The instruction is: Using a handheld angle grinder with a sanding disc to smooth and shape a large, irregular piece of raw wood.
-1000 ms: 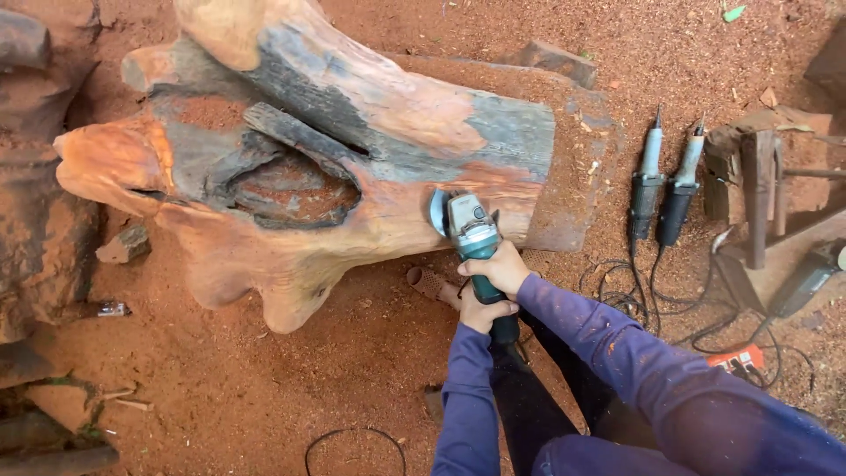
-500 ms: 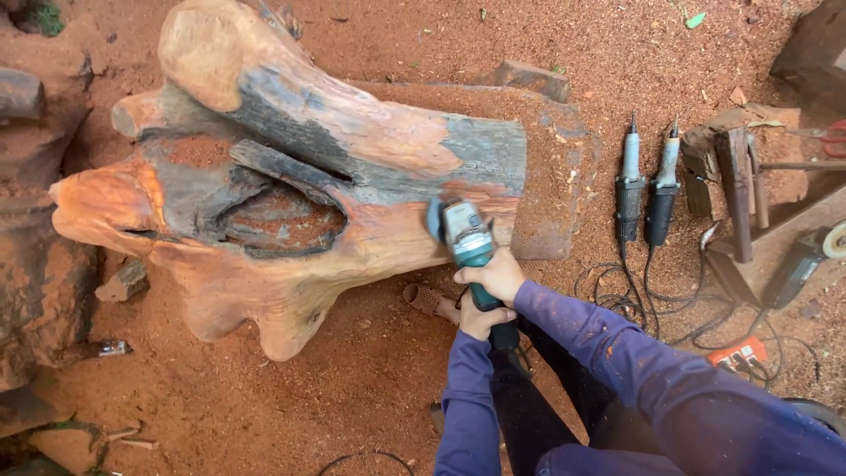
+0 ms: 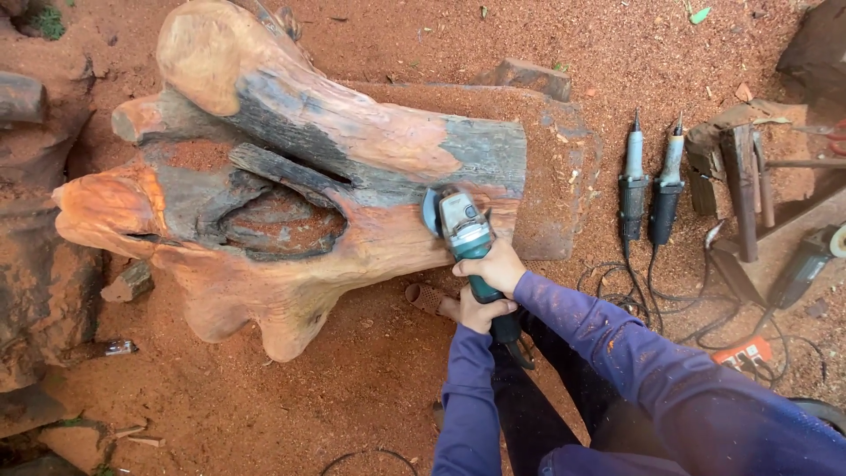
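A big gnarled tree stump lies on red sawdust ground, part blackened bark, part orange ground wood, with a hollow in its middle. A teal and grey angle grinder rests its disc against the stump's right side. My right hand grips the grinder's body just behind the head. My left hand grips the rear handle below it. Both arms wear purple sleeves dusted with sawdust.
Two grey and black die grinders lie side by side on the ground at right, their cables coiled below. A wooden stool, another power tool and an orange power strip sit at far right. Rocks and logs line the left.
The view has shifted a little, so the stump sits lower and more to the right in the frame. Both hands keep their grip on the grinder against the same part of the stump.
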